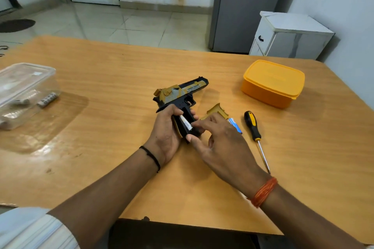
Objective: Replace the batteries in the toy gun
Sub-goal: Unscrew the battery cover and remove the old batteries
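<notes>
The left hand (169,127) grips the toy gun's (180,95) open grip. The right hand (218,141) pinches a white battery (185,123) seated there. A screwdriver (255,133) lies at three o'clock.

Wood-grain table (125,79), smooth with a soft sheen, catching a bright patch of light off to the left of the grip. In that grip, the toy gun (180,93) looks like moulded plastic: black frame matt, yellow and grey panels with a slight gloss. A battery (186,124) in the open handle shows a slick white wrapper. Just right of the grip, a yellow plastic grip cover (216,110), dull on its inner face. Further right, the screwdriver (255,133): black-and-yellow handle, shiny bare metal shaft. Beyond it, an opaque yellow plastic box (273,83), satin finish. Far left, a clear plastic container (24,91), glossy, throwing reflections.
</notes>
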